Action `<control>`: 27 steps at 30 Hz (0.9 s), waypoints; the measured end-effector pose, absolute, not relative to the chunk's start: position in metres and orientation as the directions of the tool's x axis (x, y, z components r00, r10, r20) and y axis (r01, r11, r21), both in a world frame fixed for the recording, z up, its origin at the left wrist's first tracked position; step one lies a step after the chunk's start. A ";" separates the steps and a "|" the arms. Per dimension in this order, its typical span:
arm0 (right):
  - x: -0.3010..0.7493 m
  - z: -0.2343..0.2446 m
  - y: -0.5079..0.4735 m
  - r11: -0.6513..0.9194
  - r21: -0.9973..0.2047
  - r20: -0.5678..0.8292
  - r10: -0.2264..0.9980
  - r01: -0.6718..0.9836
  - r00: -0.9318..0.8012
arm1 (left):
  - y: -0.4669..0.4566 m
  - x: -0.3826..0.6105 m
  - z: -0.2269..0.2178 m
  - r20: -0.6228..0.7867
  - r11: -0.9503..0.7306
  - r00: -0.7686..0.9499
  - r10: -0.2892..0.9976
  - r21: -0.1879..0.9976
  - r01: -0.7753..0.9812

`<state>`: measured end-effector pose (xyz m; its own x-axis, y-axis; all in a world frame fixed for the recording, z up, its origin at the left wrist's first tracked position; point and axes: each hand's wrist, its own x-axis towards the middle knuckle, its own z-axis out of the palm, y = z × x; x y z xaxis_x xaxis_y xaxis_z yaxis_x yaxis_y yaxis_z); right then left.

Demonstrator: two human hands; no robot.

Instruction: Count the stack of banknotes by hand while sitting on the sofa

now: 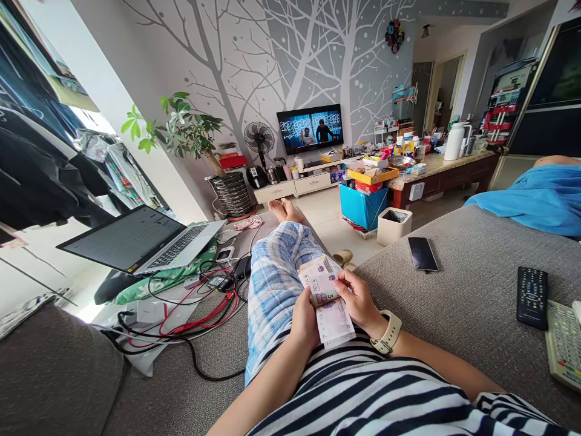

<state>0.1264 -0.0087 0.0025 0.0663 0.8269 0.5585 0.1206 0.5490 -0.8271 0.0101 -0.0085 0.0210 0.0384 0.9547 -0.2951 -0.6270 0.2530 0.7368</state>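
Note:
I sit on a grey sofa (458,284) with my legs in blue checked trousers (276,272) stretched out. A stack of pale pink banknotes (324,297) rests over my lap. My left hand (303,321) grips the stack from the left, fingers closed around it. My right hand (358,297), with a cream watch on the wrist, pinches the upper notes and bends them over. Both hands touch the notes.
An open laptop (140,239) and tangled red and black cables (200,309) lie to my left. A phone (422,254) and two remotes (532,297) lie on the sofa to my right. A person in blue (535,197) lies at far right. A television (310,128) plays ahead.

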 end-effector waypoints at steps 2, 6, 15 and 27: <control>0.126 0.003 -0.009 0.553 -0.827 0.560 0.827 0.097 0.059 | -0.008 0.009 0.019 -0.275 0.251 0.060 0.960 0.737 -0.628; 0.127 0.003 -0.011 0.549 -0.833 0.552 0.832 0.066 0.048 | -0.007 0.008 0.017 -0.284 0.259 0.061 0.957 0.740 -0.620; 0.129 0.005 -0.013 0.602 -0.790 0.608 0.793 0.117 0.025 | -0.012 0.007 0.022 -0.262 0.291 0.141 0.955 0.722 -0.627; 0.129 0.005 -0.014 0.605 -0.792 0.608 0.793 0.080 0.029 | -0.010 0.007 0.021 -0.305 0.332 0.159 0.939 0.678 -0.656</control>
